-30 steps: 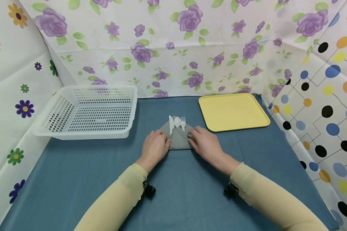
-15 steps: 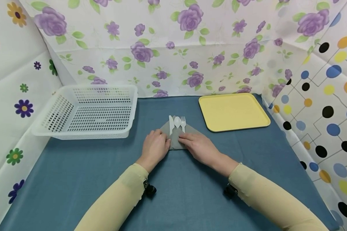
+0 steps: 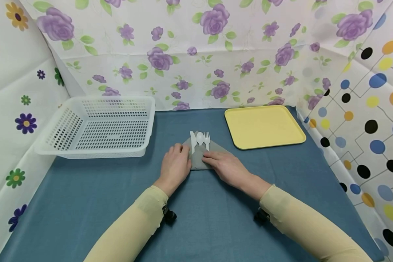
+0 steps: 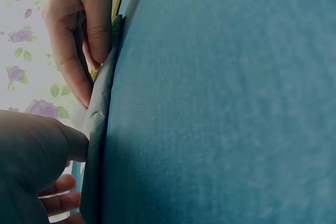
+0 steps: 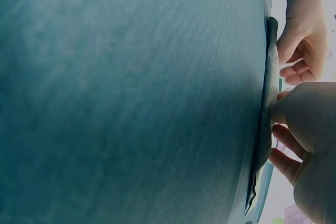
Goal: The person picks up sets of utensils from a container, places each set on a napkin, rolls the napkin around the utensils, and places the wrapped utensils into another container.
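Note:
A folded grey napkin (image 3: 199, 160) lies on the blue cloth in front of me. The upper parts of a white knife (image 3: 193, 141), spoon (image 3: 200, 138) and fork (image 3: 207, 139) stick out of its fold side by side, their lower ends hidden. My left hand (image 3: 175, 163) rests along the napkin's left side, fingers pointing away from me. The right hand (image 3: 227, 169) reaches in from the right, its extended fingers touching the napkin's front layer below the fork. Low from the side, the left wrist view shows the napkin (image 4: 97, 114) as a thin folded edge between both hands.
To the left stands a white perforated basket (image 3: 114, 150), with nothing in it. A yellow tray (image 3: 265, 127) lies at the back right. Behind rises a curtain with purple flowers (image 3: 183, 54); a dotted sheet (image 3: 363, 109) flanks the right side.
My right hand moved left from the napkin's right corner onto its front layer, uncovering that corner. The left hand's fingers straightened forward, and the knife now leans slightly left.

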The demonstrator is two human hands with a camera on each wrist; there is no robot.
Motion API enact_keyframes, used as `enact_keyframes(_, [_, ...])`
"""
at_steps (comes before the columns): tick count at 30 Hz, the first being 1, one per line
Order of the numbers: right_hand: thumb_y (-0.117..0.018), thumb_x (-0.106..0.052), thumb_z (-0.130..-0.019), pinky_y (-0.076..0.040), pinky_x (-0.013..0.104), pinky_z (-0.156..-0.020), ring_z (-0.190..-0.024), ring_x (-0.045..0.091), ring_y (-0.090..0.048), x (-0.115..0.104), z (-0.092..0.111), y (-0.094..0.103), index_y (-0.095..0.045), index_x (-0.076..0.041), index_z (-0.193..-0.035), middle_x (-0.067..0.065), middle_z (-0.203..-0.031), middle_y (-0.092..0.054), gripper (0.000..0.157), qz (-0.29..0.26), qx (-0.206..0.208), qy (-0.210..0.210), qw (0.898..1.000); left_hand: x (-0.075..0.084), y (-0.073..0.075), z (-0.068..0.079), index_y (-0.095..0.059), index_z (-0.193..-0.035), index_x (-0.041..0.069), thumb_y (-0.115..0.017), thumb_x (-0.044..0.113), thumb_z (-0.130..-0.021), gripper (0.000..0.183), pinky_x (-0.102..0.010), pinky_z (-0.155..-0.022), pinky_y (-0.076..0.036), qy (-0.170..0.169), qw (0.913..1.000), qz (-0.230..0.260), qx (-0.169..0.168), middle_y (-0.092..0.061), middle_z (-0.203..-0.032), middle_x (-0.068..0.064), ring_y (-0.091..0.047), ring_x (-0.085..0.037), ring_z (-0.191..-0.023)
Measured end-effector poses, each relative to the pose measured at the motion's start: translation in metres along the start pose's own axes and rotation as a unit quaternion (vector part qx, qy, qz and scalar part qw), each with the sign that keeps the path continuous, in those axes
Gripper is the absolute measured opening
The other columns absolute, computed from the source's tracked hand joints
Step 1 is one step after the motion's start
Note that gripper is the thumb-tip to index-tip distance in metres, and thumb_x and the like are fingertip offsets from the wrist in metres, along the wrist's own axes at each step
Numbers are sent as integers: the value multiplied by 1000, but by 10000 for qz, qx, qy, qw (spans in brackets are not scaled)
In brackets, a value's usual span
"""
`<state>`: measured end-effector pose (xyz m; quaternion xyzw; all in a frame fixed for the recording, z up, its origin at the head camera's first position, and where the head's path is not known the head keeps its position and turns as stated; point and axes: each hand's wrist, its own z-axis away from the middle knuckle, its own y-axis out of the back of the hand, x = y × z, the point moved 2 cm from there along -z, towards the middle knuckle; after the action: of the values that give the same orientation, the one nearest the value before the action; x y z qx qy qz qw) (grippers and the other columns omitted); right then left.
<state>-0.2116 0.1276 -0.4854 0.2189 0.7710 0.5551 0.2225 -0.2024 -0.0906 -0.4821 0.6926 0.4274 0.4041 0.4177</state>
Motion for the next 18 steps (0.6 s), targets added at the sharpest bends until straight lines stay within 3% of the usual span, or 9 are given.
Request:
enact_keyframes(2, [-72, -6, -108, -53, 47, -115, -139, 31, -64, 0, -1, 0, -74, -5, -143, 14, -150, -68, 35, -28, -33, 5, 10000, 2, 1, 1, -72, -130, 4, -83, 12, -100, 32, -56, -94, -58, -234, 9996, -21, 122, -66, -125, -18, -65, -38, -109])
enact_keyframes(6, [-73, -7, -108, -54, 47, -114, -138, 31, -65, 1, -1, 0, -74, -6, -143, 13, -150, -68, 35, 18, -48, 14, 10000, 10, 5, 6, -77, -128, 7, -79, 11, -103, 25, -56, -107, -54, -751, 9969, -73, 211, -70, -130, -14, -67, -36, -119])
enact_keyframes(10, [-74, -7, -107, -54, 47, -113, -137, 31, -66, 3, -1, -1, -74, -6, -143, 13, -149, -68, 36, 12, -24, 31, 10000, 21, 10, 14, -78, -128, 5, -77, 14, -105, 25, -53, -112, -52, -1134, 9935, -45, 63, -73, -131, -13, -68, -34, -122])
enact_keyframes(18, [-70, -5, -109, -52, 48, -116, -140, 32, -63, 5, 0, -2, -72, -5, -146, 13, -153, -66, 37, -226, -96, -107, 9996, 32, 8, 28, -71, -139, -3, -79, 25, -106, 44, -51, -119, -47, -1668, 9854, -217, -277, -70, -139, -18, -65, -35, -132])
